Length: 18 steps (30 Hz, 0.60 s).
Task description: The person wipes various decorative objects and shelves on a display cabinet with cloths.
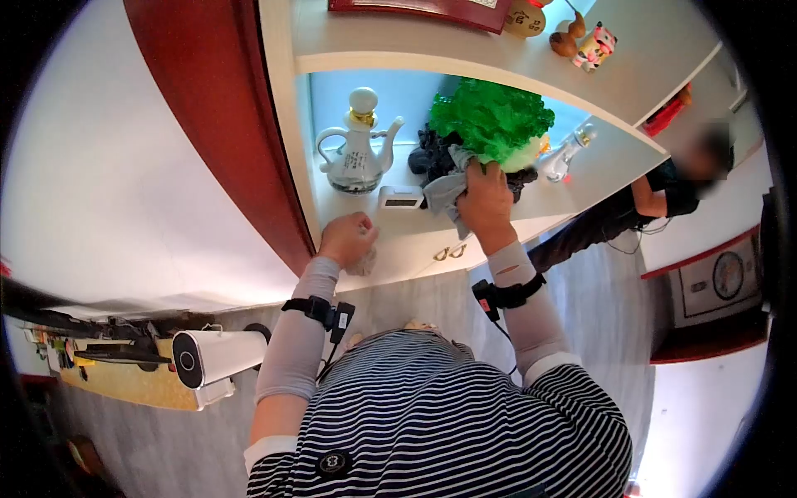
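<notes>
Teapot [355,159] beside, green ornament [494,118] behind — right grip [488,199] holds grey cloth [445,192], left grip [347,241] unclear.

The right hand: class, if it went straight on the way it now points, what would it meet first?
The right hand, with a grey cloth at its fingers, would probably meet the green ornament first; depth is unclear, so they may already be touching.

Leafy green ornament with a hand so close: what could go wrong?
The right hand holds a grey cloth close to the leafy green ornament, so a bump might chip its frilly edges. The cloth also lies beside the small white digital display, so a tug could knock that over.
</notes>
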{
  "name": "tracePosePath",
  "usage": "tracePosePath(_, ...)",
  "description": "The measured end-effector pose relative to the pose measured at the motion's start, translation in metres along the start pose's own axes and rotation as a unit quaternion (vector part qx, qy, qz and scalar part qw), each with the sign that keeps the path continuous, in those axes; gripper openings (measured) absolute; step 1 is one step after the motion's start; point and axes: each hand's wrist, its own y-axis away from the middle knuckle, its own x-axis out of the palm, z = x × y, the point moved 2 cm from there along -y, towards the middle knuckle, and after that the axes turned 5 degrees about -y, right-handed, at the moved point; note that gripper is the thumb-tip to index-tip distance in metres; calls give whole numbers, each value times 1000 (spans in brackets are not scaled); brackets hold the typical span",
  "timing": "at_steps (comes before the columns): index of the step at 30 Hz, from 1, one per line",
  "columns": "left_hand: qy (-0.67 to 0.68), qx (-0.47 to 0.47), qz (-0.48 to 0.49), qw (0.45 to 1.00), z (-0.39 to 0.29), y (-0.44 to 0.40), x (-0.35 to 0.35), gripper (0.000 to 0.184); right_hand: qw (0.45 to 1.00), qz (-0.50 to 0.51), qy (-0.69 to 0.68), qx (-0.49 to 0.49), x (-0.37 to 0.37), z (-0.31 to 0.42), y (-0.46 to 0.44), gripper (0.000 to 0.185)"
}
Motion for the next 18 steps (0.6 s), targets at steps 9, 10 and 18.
tracePosePath(9, -18, 9, -26, 999, -5, 2, -2, 30, 968, -59, 43, -242, 12, 32, -17, 35)
tracePosePath(10, -19, 9, -28, 999, -6, 2, -3, 30, 957, -16, 129, -259, 22, 32, -18, 36)
tracePosePath(18, 5, -2, -16, 1000, -4, 3, -4, 33, 911, 28, 89, -402, 21, 8, -19, 16)
